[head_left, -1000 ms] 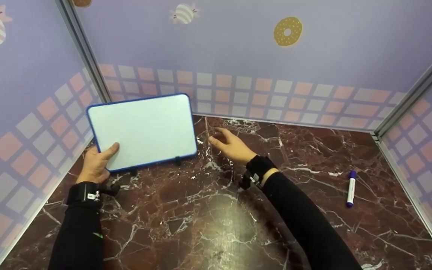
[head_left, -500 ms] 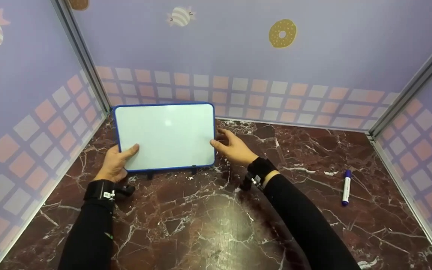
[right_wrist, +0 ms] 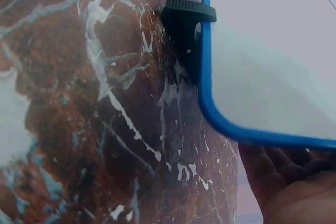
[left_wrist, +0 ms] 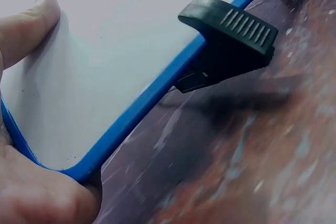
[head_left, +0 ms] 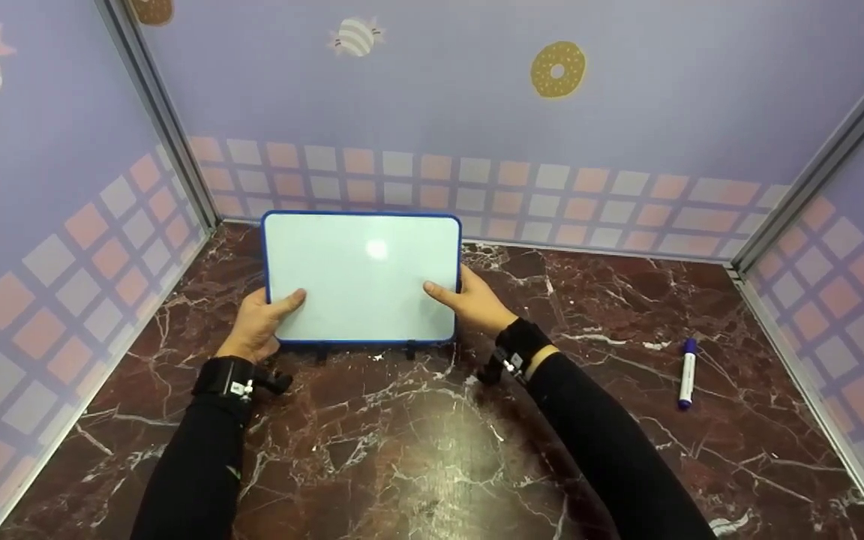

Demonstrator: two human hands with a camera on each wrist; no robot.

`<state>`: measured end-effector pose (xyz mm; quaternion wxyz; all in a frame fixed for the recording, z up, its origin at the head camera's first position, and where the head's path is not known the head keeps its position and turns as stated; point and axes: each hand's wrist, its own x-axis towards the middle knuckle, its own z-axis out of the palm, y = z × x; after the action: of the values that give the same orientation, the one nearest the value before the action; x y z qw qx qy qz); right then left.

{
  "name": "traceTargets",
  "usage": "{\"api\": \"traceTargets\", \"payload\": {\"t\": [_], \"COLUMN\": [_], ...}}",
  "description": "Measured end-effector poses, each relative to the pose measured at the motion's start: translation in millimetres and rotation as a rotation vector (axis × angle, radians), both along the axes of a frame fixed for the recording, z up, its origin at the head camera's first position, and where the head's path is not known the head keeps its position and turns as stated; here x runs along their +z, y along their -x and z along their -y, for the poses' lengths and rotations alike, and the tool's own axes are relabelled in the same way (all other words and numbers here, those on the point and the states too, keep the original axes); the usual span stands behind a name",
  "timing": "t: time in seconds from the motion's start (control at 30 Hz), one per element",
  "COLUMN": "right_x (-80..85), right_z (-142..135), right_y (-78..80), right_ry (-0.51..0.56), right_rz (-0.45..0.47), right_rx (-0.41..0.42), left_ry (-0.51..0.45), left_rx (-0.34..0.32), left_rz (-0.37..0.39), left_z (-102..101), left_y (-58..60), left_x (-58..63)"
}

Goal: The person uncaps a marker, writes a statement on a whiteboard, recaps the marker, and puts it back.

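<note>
A small whiteboard (head_left: 361,262) with a blue frame leans back, its white face toward me, at the rear of the table. My left hand (head_left: 253,324) grips its lower left side, thumb on the face. At the right edge, my right hand (head_left: 481,304) holds the board, thumb over the front; in the right wrist view its fingers (right_wrist: 283,169) pass behind the frame. Black clip-like feet hook over the lower edge: one ridged foot (left_wrist: 236,27) shows in the left wrist view, another foot (right_wrist: 188,14) in the right wrist view. Most fingers are hidden behind the board.
A marker (head_left: 688,375) with a purple-blue cap lies on the right of the dark red marbled table (head_left: 402,450). Patterned lilac panels (head_left: 439,90) wall in the back and both sides. Black cameras are strapped to both wrists.
My left hand has carried the whiteboard rightward and levelled it from a tilt. My right hand, earlier apart from the board, now grips its right edge.
</note>
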<state>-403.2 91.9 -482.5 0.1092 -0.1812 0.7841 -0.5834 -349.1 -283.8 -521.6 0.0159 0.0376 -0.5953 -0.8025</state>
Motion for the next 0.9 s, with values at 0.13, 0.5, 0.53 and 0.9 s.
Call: {"api": "traceTargets", "payload": {"t": [0.13, 0.5, 0.53, 0.9], "right_x": [-3.1, -9.8, -10.1, -12.7], "right_z": [-5.2, -26.4, -28.7, -66.9], "right_y": [0.1, -1.4, -1.8, -8.9], "right_ry": [0.138, 0.385, 0.395, 0.508], "right_rz": [0.053, 0.166, 0.169, 0.227], "right_rx": [-0.012, -0.057, -0.066, -0.098], "left_ry": [-0.006, 0.015, 0.008, -0.044], "left_rx": [-0.009, -0.047, -0.052, -0.095], "left_rz": [0.007, 0.001, 0.001, -0.018], "left_z": [-10.5, -38.5, -41.2, -82.5], "left_y": [2.8, 9.4, 10.2, 17.2], "left_x": [0.8, 3.6, 3.7, 4.1]}}
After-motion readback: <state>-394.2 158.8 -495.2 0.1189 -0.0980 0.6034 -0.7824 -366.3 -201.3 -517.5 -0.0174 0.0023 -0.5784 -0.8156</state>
